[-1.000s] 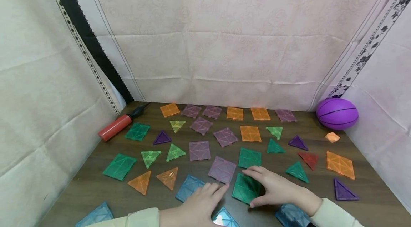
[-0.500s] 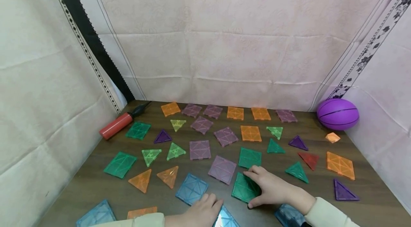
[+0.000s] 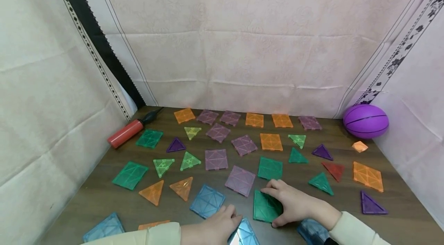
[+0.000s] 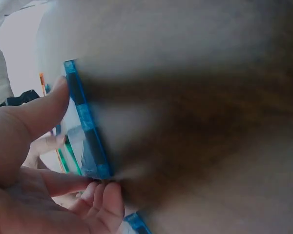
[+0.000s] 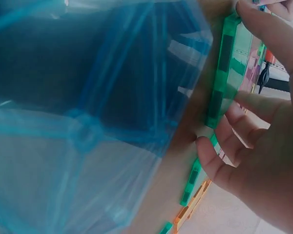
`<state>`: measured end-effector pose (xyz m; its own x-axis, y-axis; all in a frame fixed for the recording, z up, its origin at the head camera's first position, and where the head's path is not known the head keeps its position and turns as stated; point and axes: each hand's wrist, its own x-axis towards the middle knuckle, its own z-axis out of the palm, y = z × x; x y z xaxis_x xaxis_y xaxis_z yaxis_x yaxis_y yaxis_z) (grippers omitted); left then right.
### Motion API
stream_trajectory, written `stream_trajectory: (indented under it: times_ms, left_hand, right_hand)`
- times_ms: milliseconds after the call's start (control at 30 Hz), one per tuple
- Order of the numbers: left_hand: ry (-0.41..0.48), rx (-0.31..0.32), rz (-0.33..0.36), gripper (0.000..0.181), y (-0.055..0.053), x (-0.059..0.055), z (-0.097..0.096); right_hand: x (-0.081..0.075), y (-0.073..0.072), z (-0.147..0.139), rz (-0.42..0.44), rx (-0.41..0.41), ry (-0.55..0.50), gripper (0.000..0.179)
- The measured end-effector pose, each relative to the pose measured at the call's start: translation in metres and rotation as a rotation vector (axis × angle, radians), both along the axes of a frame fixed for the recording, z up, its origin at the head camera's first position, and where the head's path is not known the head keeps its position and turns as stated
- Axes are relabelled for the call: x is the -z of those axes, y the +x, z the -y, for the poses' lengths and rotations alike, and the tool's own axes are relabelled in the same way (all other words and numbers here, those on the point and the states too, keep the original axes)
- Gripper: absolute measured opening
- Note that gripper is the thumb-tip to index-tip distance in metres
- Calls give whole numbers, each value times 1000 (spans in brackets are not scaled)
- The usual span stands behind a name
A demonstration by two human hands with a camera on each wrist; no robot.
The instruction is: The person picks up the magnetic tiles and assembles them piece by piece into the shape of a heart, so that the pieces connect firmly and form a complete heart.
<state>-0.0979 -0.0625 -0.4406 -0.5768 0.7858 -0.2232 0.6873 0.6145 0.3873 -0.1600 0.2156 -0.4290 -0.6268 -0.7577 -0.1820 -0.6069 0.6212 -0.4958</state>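
At the table's front my left hand (image 3: pixel 213 227) pinches a clear blue magnetic tile (image 3: pixel 245 234), whose near part is out of the head view. The left wrist view shows my thumb and fingers at opposite ends of that blue tile (image 4: pixel 88 126). To the right, my right hand (image 3: pixel 295 203) grips a green square magnetic tile (image 3: pixel 264 207) between thumb and fingers, low over the table or on it. In the right wrist view the green tile (image 5: pixel 224 68) is seen edge-on. A blue square tile (image 3: pixel 207 201) lies just beyond my left hand.
A blue piece (image 3: pixel 313 230) stands by my right wrist and fills much of that wrist view. Purple (image 3: pixel 240 180), green (image 3: pixel 270 168) and orange tiles (image 3: pixel 367 176) lie spread over the table (image 3: pixel 79 214). A red hand pump (image 3: pixel 125 133) and a purple ball (image 3: pixel 365 121) stand at the back corners.
My left hand has drawn back from the purple tile, its fingers now bent at the blue tile. The green tile has turned slightly in my right hand, which has barely moved.
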Motion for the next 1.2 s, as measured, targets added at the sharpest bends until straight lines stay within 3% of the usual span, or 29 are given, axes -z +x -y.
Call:
stream_trajectory:
  times_ms: [167, 500, 633, 900, 1200]
  left_hand:
    - [12, -43, 46, 75, -5, -1, 0]
    - [9, -16, 35, 78, -25, 27, 4]
    - [-6, -5, 18, 79, -27, 21, 4]
    - [-31, -5, -14, 76, -18, -9, 3]
    - [-39, -4, -19, 75, -15, -16, 2]
  right_hand:
    - [1, 1, -3, 5, -69, -20, 76]
    - [5, 6, -6, -18, -177, -68, 75]
    - [4, 10, -3, -37, -204, -85, 74]
    - [6, 18, 1, -55, -216, -104, 74]
    - [3, 19, 2, -31, -219, -102, 72]
